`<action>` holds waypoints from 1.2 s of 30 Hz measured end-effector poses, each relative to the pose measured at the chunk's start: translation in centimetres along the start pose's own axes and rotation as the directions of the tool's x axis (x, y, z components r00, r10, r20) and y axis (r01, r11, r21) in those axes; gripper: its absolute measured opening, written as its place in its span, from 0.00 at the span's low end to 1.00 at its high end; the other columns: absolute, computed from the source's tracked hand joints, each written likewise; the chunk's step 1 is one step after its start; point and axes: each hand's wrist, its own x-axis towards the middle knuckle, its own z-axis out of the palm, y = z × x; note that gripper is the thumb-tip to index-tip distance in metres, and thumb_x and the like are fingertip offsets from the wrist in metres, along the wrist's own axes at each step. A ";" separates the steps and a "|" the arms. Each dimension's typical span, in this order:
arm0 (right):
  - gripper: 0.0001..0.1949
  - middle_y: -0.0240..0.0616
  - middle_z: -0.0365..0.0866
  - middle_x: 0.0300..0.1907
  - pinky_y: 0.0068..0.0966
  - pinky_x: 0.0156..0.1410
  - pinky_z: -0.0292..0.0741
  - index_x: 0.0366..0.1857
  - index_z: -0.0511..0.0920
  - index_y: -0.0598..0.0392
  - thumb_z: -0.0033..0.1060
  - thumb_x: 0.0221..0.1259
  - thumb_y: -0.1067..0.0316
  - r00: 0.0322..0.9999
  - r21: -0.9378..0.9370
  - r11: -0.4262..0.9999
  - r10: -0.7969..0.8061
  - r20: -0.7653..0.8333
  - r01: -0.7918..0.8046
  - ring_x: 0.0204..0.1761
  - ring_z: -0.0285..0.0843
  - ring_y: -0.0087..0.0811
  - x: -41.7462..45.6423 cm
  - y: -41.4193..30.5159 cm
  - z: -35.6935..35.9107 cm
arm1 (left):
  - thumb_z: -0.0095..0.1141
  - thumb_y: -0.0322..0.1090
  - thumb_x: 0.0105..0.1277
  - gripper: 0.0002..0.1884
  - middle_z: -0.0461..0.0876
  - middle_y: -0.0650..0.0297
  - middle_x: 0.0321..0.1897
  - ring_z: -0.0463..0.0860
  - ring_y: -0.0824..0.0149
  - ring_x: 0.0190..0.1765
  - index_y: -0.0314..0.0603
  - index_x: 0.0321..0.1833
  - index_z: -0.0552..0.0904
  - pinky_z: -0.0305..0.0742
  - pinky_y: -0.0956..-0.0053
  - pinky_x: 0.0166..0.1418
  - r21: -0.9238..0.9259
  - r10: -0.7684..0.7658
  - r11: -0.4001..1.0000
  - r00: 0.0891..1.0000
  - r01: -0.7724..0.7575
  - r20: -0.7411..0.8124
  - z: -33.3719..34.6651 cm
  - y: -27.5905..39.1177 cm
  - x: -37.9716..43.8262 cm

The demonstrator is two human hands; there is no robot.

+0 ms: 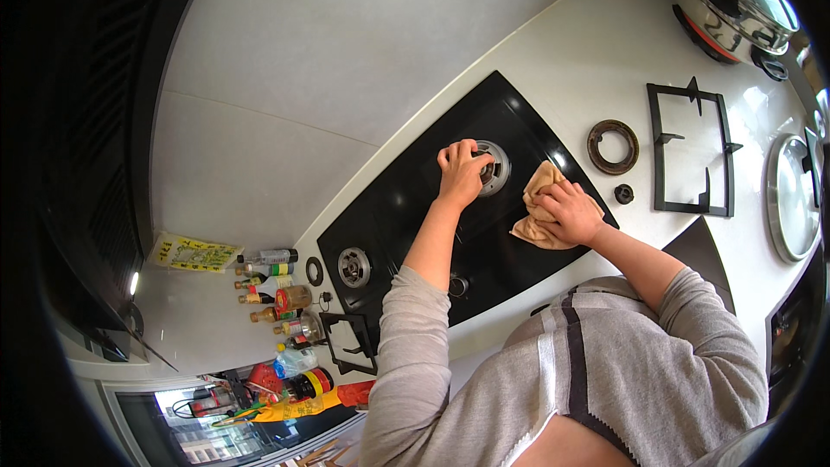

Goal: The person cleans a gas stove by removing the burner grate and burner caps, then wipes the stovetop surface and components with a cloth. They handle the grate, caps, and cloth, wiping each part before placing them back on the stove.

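Note:
A black glass gas hob (415, 207) lies before me, its grates off. My left hand (460, 172) has its fingers curled on the rim and middle of the metal burner base (496, 168); whether it grips a part there I cannot tell. My right hand (569, 211) holds a bunched tan cloth (541, 227) against the glass near the hob's right edge. At the hob's other end sits a second burner base (354, 267). A control knob (458, 286) shows beside my left forearm.
Right of the hob lie a burner ring (612, 147), a small burner cap (624, 194) and a square pan support (658, 149). Beyond stand a steel pot (720, 13) and a glass lid (794, 201). Bottles (266, 269) and another pan support (350, 340) flank the left end.

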 end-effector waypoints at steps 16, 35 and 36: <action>0.22 0.34 0.74 0.50 0.40 0.55 0.69 0.50 0.77 0.44 0.70 0.51 0.54 1.000 -0.012 1.000 0.000 -0.001 0.000 0.57 0.70 0.43 0.0 0.1 0.2 | 0.53 0.22 0.59 0.16 0.70 0.64 0.50 0.68 0.59 0.59 0.58 0.40 0.86 0.54 0.56 0.67 0.000 0.196 0.981 0.979 -0.196 0.056 -2.1 -1.6 0.7; 0.22 0.34 0.74 0.51 0.39 0.55 0.69 0.50 0.77 0.44 0.70 0.52 0.53 1.000 -0.003 1.000 -0.003 0.001 0.003 0.56 0.70 0.42 0.0 0.0 -0.2 | 0.70 0.36 0.49 0.10 0.71 0.62 0.42 0.70 0.58 0.52 0.42 0.29 0.83 0.61 0.57 0.54 0.253 -0.158 0.956 0.987 0.149 0.013 0.2 1.8 0.8; 0.22 0.34 0.74 0.51 0.39 0.55 0.69 0.50 0.77 0.45 0.71 0.51 0.54 1.000 -0.001 1.000 -0.003 0.000 0.003 0.56 0.71 0.42 0.1 0.0 -0.2 | 0.70 0.36 0.49 0.09 0.71 0.62 0.41 0.70 0.58 0.52 0.41 0.29 0.84 0.61 0.57 0.54 0.273 -0.159 0.951 0.987 0.148 0.019 0.1 1.9 1.0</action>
